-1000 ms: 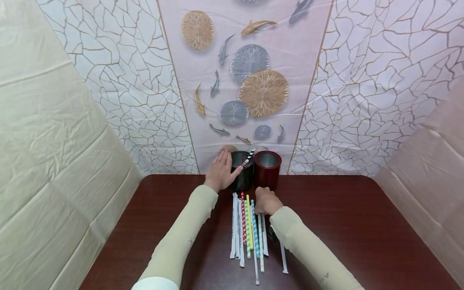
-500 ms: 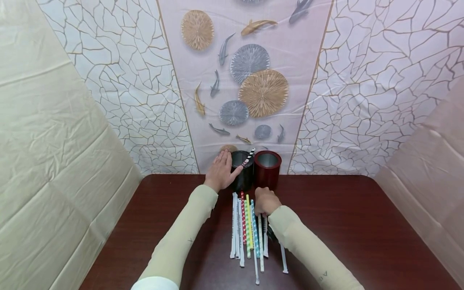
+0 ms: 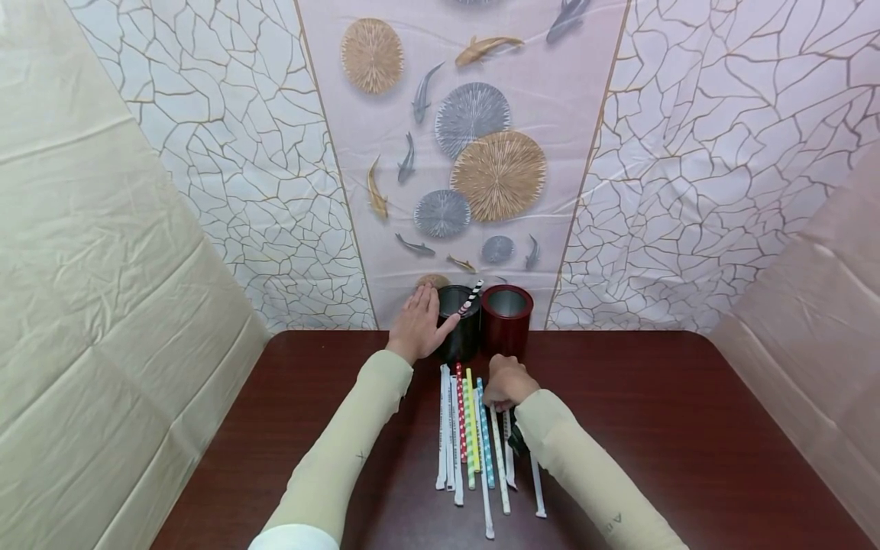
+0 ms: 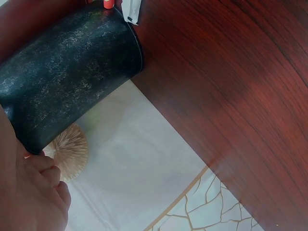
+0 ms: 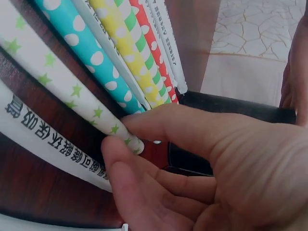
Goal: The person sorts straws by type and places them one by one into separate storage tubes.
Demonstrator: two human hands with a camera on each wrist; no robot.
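Observation:
My left hand [image 3: 415,327] rests against the left side of the black cup [image 3: 469,341], its fingers together and straight, the thumb laid across the cup's front. In the left wrist view the fingertips touch the rim. A black-and-white striped straw [image 3: 474,292] leans out of that cup. Over the row of straws, my right hand [image 3: 509,383] pinches the far end of a white paper straw with green stars [image 5: 74,91] between thumb and forefinger. Beside it lies a turquoise straw with white dots [image 5: 98,65]; on its other side is a paper-wrapped straw [image 5: 57,144].
A dark red cup [image 3: 509,328] stands right of the black one. Yellow [image 3: 474,435] and red dotted straws [image 3: 462,428] lie among several wrapped straws [image 3: 443,435]. Another wrapped straw [image 3: 538,489] lies by the right sleeve. A patterned cloth [image 3: 495,244] hangs behind the table [image 3: 653,420].
My right hand has shifted slightly to the right, and the near end of the green-star straw has swung right with it. The left hand and both cups stay put.

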